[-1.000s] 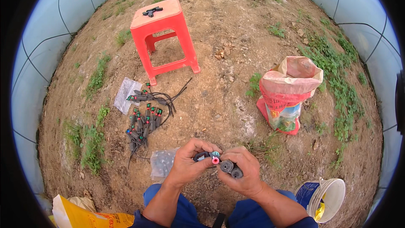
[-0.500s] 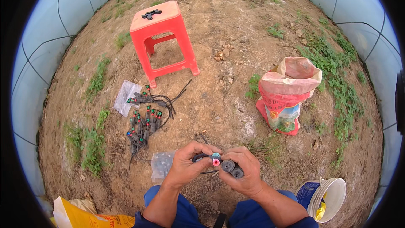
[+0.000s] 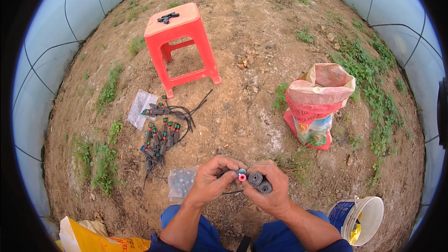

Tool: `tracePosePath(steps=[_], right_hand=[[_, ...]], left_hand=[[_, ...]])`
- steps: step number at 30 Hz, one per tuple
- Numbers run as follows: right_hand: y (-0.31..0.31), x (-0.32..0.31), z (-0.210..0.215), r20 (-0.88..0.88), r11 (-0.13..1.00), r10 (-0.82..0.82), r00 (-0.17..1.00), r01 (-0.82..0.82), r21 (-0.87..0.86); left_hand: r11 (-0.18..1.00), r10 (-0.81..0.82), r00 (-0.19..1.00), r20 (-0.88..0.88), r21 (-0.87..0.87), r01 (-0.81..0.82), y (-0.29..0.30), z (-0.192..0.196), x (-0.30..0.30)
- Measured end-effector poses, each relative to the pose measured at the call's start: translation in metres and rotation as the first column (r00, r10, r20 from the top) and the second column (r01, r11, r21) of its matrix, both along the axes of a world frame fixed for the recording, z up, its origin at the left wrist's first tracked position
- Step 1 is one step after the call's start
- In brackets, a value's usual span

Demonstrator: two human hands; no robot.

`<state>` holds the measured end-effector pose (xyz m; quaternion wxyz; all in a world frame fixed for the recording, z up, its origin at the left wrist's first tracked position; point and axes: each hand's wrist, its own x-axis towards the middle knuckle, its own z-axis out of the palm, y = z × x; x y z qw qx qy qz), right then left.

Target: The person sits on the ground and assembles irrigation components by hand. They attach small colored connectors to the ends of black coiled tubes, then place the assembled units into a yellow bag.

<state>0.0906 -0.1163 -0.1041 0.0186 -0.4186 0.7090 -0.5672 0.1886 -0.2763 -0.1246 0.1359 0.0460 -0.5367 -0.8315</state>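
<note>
In front of my knees my two hands are close together. Between thumb and fingers, my left hand [image 3: 213, 181] pinches a small black sprinkler fitting with a pink nozzle [image 3: 242, 177] and a teal part behind it. My right hand [image 3: 272, 189] is closed around two dark grey ridged cylinders [image 3: 255, 178], whose round ends face up, right beside the nozzle. Whether the fitting and the cylinders are joined is hidden. A thin black tube [image 3: 232, 192] runs below the fingers. Left of my hands lies a pile of sprinkler assemblies [image 3: 161, 140] with black tubes and green and red ends.
A red plastic stool [image 3: 205, 42] stands ahead, a black part [image 3: 168, 17] on its seat. Clear plastic bags [image 3: 140, 108] lie by the pile and by my left wrist. A red-and-white sack [image 3: 310, 112] stands right, a white-and-blue bucket [image 3: 343, 217] lower right, a yellow sack [image 3: 88, 240] lower left.
Both hands have shifted very slightly, and the nozzle and cylinders sit a little to the right in view. The grips stay the same.
</note>
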Motion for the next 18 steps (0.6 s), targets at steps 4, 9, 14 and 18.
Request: tracePosePath(steps=[4,9,14,18], right_hand=[[0.001,0.0,0.002,0.0,1.0,0.001,1.0,-0.001,-0.001],[-0.002,0.009,-0.004,0.31,0.995,-0.079,0.947,0.095,-0.037],[-0.001,0.008,-0.003,0.41,0.988,-0.14,0.901,0.151,0.006],[-0.002,0.007,-0.007,0.366,0.988,-0.15,0.919,0.157,0.01]], left_hand=[[0.998,0.054,0.998,-0.009,-0.02,-0.054,0.006,0.003,-0.004],[0.995,0.065,0.988,0.141,-0.078,-0.055,0.007,0.005,0.0],[1.0,0.003,0.987,0.163,0.007,-0.005,0.008,0.003,-0.001],[0.998,0.057,0.98,0.189,0.0,-0.058,0.014,0.004,-0.005]])
